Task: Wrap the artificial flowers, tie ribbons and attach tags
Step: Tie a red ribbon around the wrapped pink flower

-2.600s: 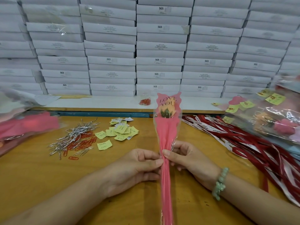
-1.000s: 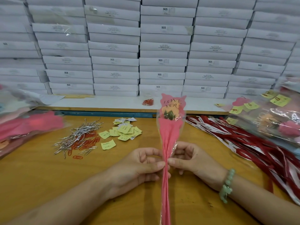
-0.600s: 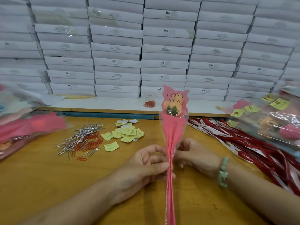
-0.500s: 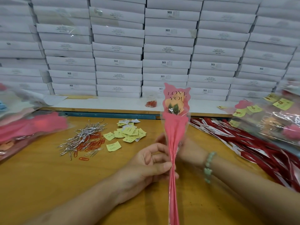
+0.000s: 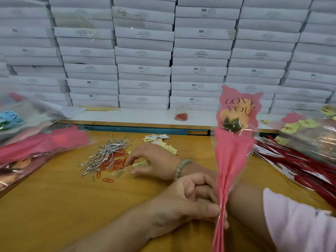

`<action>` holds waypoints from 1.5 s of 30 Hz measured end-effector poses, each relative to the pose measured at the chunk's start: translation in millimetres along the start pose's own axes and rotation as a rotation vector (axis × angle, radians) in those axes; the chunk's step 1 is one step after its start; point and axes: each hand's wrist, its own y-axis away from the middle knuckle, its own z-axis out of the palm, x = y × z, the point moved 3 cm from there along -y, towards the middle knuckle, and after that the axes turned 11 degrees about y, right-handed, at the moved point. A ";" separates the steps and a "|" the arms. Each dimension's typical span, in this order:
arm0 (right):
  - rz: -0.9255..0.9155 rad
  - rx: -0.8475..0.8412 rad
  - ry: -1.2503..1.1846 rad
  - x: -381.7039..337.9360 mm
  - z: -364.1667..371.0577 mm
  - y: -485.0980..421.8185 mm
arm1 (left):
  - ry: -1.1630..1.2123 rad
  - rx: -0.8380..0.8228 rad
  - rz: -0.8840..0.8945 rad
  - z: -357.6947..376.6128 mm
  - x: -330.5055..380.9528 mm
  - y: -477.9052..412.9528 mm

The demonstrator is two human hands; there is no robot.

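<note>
My left hand (image 5: 190,202) pinches the gathered neck of a pink "LOVE YOU" sleeve holding a peach artificial flower (image 5: 234,151), held upright over the wooden table (image 5: 54,206). My right hand (image 5: 154,159), with a green bead bracelet, reaches across to the left. Its fingers are spread and hover at the edge of the pile of orange paper clips (image 5: 112,164) and silver twist ties (image 5: 107,151), over a yellow tag (image 5: 141,163). Nothing shows between its fingers. More yellow tags (image 5: 158,140) lie behind it.
Red ribbons (image 5: 300,166) with white labels lie fanned out at the right, under a heap of wrapped, tagged flowers (image 5: 312,135). Pink sleeves in plastic (image 5: 36,142) are piled at the left. A wall of white boxes (image 5: 145,51) stands behind a white ledge holding a small bag of clips (image 5: 181,116).
My right hand has let go of the sleeve and crossed over to the left, to the clips and ties. My left hand alone now holds the flower, which has shifted right.
</note>
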 end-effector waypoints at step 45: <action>0.116 0.055 0.009 61.4 45.2 -67.0 | -0.034 0.116 0.057 -8.3 7.1 1.6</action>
